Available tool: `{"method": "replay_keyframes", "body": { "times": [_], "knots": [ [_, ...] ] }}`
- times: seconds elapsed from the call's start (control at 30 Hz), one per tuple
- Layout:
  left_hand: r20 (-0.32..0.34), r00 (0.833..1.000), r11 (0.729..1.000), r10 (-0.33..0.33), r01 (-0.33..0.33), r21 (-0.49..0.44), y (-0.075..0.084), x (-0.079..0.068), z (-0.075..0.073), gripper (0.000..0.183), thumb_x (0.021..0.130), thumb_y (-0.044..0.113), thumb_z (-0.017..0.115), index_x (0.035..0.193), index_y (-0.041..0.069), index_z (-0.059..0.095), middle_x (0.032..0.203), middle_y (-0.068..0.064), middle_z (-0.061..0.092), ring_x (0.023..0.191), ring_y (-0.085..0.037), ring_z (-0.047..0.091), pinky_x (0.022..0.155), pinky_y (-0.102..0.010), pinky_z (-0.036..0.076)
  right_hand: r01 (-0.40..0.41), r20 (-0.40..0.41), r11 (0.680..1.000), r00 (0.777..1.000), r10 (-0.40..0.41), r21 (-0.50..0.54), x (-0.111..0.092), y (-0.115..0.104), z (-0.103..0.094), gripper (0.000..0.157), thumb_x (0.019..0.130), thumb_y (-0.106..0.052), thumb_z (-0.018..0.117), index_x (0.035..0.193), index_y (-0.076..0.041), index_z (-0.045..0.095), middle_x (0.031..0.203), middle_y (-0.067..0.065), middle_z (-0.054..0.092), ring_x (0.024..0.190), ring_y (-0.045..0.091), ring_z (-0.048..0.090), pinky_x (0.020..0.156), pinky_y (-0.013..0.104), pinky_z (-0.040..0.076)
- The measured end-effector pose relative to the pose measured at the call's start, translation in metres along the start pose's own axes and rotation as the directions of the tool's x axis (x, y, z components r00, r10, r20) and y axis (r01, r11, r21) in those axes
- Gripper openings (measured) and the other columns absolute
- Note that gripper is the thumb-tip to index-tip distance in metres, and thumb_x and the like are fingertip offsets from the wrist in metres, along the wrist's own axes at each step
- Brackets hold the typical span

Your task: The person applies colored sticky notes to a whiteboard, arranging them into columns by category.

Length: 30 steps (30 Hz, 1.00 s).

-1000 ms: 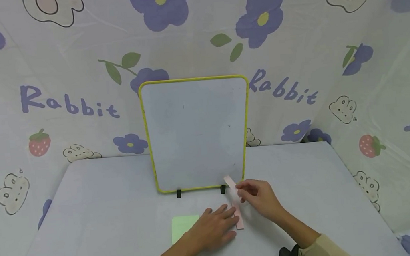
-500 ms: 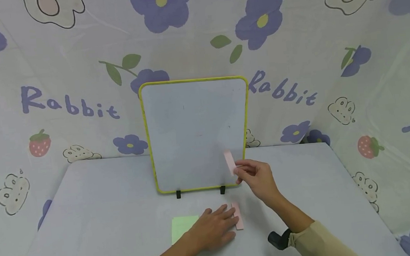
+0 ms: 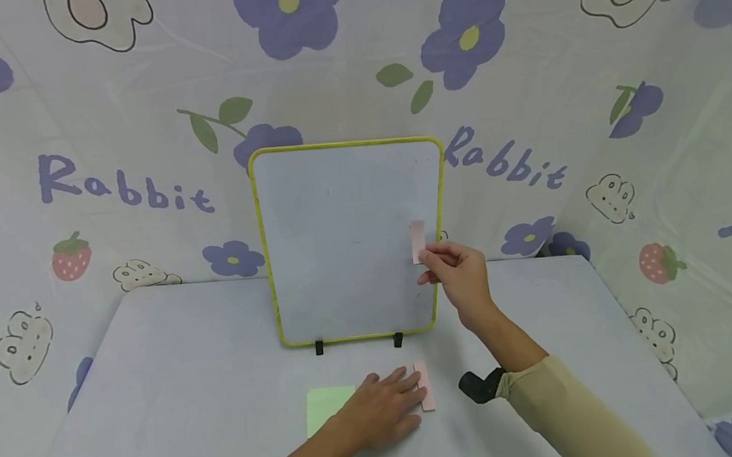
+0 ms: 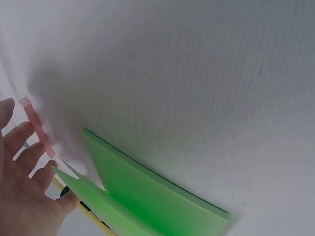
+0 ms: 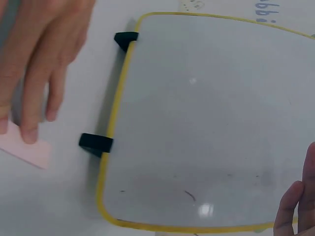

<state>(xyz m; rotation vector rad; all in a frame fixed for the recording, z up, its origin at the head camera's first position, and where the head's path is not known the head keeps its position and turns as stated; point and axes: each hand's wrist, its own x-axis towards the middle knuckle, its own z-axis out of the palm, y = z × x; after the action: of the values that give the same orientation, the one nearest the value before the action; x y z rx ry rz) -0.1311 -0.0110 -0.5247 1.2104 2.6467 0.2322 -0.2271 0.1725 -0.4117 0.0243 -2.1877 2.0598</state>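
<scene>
My right hand [image 3: 464, 278] pinches the lower end of a pink sticky note strip [image 3: 417, 237] between thumb and fingers. The strip stands upright in front of the whiteboard [image 3: 347, 237], near its right edge; whether it touches the surface I cannot tell. On the table, my left hand [image 3: 383, 410] lies with spread fingers, its fingertips resting on a narrow pink sticky note pad [image 3: 424, 387]. Partly under the left wrist is a green sticky note pad [image 3: 328, 406]. In the left wrist view, the top of this green pad [image 4: 147, 196] lifts away from the rest.
The yellow-framed whiteboard stands on small black feet [image 3: 398, 340] at the middle of the white table [image 3: 191, 386]. A black device [image 3: 480, 386] is strapped at the right wrist. Behind hangs a cloth [image 3: 354, 79] printed with flowers and rabbits.
My right hand has lifted the pink strip off the pad, carrying it up and forward to the whiteboard's right side. The left hand has stayed on the pad.
</scene>
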Motion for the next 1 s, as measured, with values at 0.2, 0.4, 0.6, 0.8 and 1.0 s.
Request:
{"method": "replay_keyframes", "body": {
  "times": [0.2,0.4,0.6,0.8,1.0],
  "knots": [
    [-0.033,0.999,1.0,0.007,-0.007,0.018,0.0,0.0,0.003,0.045,0.103,0.043,0.048,0.144,0.027,0.055,0.153,0.006,0.044,0.142,-0.018,0.039,0.1,-0.047,0.044,-0.011,-0.018,1.0,1.0,0.011,-0.003,0.012,-0.014,0.007,0.027,0.095,-0.016,0.069,0.112,0.005,0.068,0.09,0.009,0.075,0.06,0.012,0.068,0.069,0.026,0.056],
    [-0.024,1.0,1.0,0.001,0.0,0.03,0.0,0.0,0.003,0.045,0.103,0.043,0.047,0.145,0.028,0.054,0.154,0.007,0.043,0.143,-0.017,0.037,0.101,-0.046,0.044,-0.032,-0.04,0.999,0.999,0.033,0.006,0.023,-0.025,0.012,0.027,0.093,-0.017,0.071,0.111,0.004,0.069,0.083,0.0,0.075,0.059,0.012,0.068,0.067,0.025,0.055],
    [-0.039,0.999,0.998,0.007,-0.005,0.061,-0.001,0.0,0.003,0.045,0.103,0.044,0.047,0.144,0.028,0.054,0.153,0.007,0.044,0.143,-0.017,0.038,0.1,-0.044,0.044,-0.05,-0.047,0.998,0.998,0.051,0.023,0.029,-0.032,0.014,0.023,0.093,-0.014,0.071,0.108,0.004,0.068,0.08,-0.002,0.074,0.057,0.011,0.067,0.066,0.024,0.054],
    [-0.053,0.998,0.998,0.028,-0.025,0.06,-0.001,0.001,0.003,0.044,0.103,0.043,0.047,0.142,0.026,0.056,0.152,0.005,0.046,0.142,-0.019,0.039,0.099,-0.043,0.045,-0.068,-0.048,0.998,0.996,0.069,0.018,0.032,-0.035,0.015,0.024,0.093,-0.016,0.071,0.109,0.002,0.069,0.081,-0.002,0.075,0.059,0.012,0.068,0.068,0.024,0.054],
    [-0.063,0.998,1.0,0.021,-0.02,0.016,0.0,0.003,0.002,0.041,0.104,0.041,0.045,0.139,0.025,0.058,0.15,0.004,0.048,0.141,-0.022,0.04,0.098,-0.044,0.046,-0.084,-0.036,0.997,0.996,0.084,0.002,0.033,-0.036,0.017,0.026,0.093,-0.017,0.071,0.11,0.002,0.069,0.084,0.001,0.075,0.06,0.012,0.068,0.069,0.025,0.054]
  ]
}}
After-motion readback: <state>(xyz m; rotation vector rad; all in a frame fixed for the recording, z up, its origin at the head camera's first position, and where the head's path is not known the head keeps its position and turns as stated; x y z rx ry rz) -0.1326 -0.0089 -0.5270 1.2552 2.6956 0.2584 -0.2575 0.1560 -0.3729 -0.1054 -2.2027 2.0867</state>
